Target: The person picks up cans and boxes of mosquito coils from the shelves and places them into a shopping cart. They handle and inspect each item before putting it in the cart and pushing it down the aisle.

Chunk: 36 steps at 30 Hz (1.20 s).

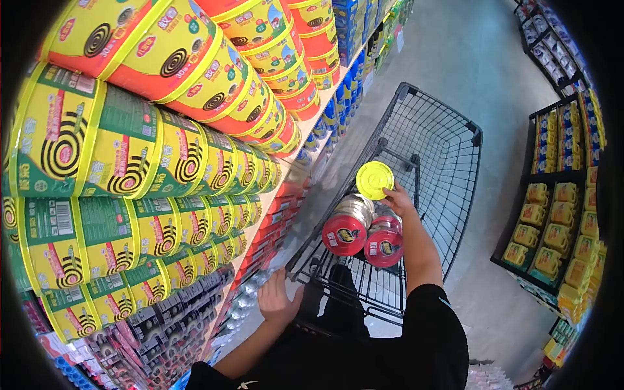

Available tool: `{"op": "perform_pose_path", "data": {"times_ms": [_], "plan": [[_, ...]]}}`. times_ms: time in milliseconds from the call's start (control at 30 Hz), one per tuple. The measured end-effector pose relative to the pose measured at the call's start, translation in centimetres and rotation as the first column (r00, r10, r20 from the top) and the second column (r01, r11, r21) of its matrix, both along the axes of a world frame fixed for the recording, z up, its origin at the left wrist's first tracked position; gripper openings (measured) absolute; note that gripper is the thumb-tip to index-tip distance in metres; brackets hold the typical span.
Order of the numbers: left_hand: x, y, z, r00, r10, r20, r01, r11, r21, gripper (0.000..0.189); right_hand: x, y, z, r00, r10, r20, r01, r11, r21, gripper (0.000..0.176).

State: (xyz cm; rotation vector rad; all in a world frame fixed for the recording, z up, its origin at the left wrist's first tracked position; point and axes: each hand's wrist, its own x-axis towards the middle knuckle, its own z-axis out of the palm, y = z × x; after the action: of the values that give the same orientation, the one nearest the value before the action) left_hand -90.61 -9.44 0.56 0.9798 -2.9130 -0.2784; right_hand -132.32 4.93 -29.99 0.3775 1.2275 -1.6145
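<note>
My right hand (pixel 398 200) reaches down into a black wire shopping cart (pixel 448 162) and grips a round tin with a yellow-green lid (pixel 374 179). Just below it two red tins (pixel 346 233) with silver tops lie side by side in the cart's near section. My left hand (pixel 278 300) rests on the near left edge of the cart, fingers spread, holding nothing. My black sleeves show at the bottom of the view.
Shelves on the left hold stacked yellow, green and orange mosquito-coil tins (pixel 130 162), with dark and red packs lower down. Across the grey aisle floor (pixel 468 58), a dark rack (pixel 559 214) carries yellow bottles.
</note>
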Motion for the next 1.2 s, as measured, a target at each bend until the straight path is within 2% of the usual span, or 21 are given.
{"op": "perform_pose_path", "data": {"times_ms": [67,167,267,333,367,400,500,533,600,633,667,733,800,833,933,1033,1133,1200], "plan": [[0.0,0.1,0.3,1.0,0.013,0.005,-0.013,1.0,0.023,0.07,0.1,0.1,0.6,0.999,0.024,-0.034,-0.025,0.999,-0.019,0.087],[0.1,0.1,0.7,0.999,0.029,0.013,-0.03,0.998,0.056,0.069,0.5,-0.2,2.8,0.992,0.107,-0.061,-0.085,0.952,0.293,0.085],[0.6,0.1,0.3,1.0,0.011,0.016,-0.012,0.998,0.057,0.07,1.6,0.5,6.0,0.914,0.317,-0.252,-0.119,0.805,0.581,0.079],[0.7,0.0,0.7,1.0,0.012,0.006,-0.012,0.997,0.075,0.07,2.5,2.5,5.8,0.885,0.332,-0.327,-0.123,0.843,0.524,0.07],[0.9,-0.1,1.0,1.0,0.012,-0.001,-0.012,0.996,0.083,0.069,4.3,3.1,8.4,0.892,0.209,-0.401,-0.018,0.903,0.429,0.067],[1.1,-0.1,1.1,0.999,0.033,-0.007,-0.032,0.986,0.164,0.072,6.3,4.2,10.9,0.884,0.076,-0.461,0.087,0.943,0.322,0.065],[1.3,-0.8,1.2,0.955,0.034,-0.294,0.021,0.983,0.183,0.076,11.5,8.2,16.5,0.809,0.079,-0.583,0.119,0.948,0.295,0.054],[-0.2,-1.7,5.1,0.912,-0.005,-0.409,0.096,0.975,0.201,0.075,13.9,8.9,19.6,0.795,0.026,-0.606,0.176,0.946,0.271,0.048],[-2.9,-3.2,12.9,0.838,-0.012,-0.546,0.143,0.97,0.198,0.079,17.3,12.0,20.7,0.73,0.07,-0.68,0.121,0.966,0.23,0.047],[-3.8,-4.4,16.3,0.739,-0.073,-0.67,0.192,0.976,0.106,0.08,20.0,11.3,26.7,0.785,0.04,-0.618,0.16,0.951,0.264,0.044],[-4.8,-5.7,19.6,0.619,-0.142,-0.772,0.231,0.973,0.007,0.08,21.6,11.8,27.1,0.782,0.031,-0.622,0.173,0.949,0.265,0.044],[-6.3,-8.5,26.9,0.49,-0.24,-0.838,0.1,0.97,-0.22,0.082,25.0,12.8,28.3,0.777,0.008,-0.629,0.196,0.947,0.253,0.043],[-8.5,-12.1,32.7,0.323,-0.307,-0.895,-0.042,0.94,-0.337,0.085,28.0,13.1,30.7,0.78,0.036,-0.625,0.172,0.948,0.269,0.043],[-9.4,-13.6,35.6,0.292,-0.282,-0.914,-0.095,0.942,-0.321,0.091,29.0,13.2,31.3,0.774,0.046,-0.632,0.163,0.95,0.268,0.043],[-11.8,-17.9,41.8,0.198,-0.194,-0.961,-0.238,0.941,-0.239,0.108,31.8,12.8,32.6,0.768,-0.07,-0.637,0.262,0.941,0.212,0.044],[-14.2,-21.9,43.7,0.249,0.003,-0.968,-0.287,0.955,-0.07,0.12,33.6,13.0,33.5,0.782,-0.145,-0.606,0.306,0.937,0.17,0.045],[-15.2,-24.1,43.9,0.343,0.101,-0.934,-0.348,0.937,-0.027,0.125,34.9,13.1,34.6,0.771,-0.18,-0.611,0.339,0.928,0.155,0.044],[-15.2,-24.7,43.9,0.358,0.13,-0.925,-0.299,0.954,0.018,0.123,35.6,13.7,34.4,0.761,-0.206,-0.616,0.36,0.923,0.136,0.044]]}}
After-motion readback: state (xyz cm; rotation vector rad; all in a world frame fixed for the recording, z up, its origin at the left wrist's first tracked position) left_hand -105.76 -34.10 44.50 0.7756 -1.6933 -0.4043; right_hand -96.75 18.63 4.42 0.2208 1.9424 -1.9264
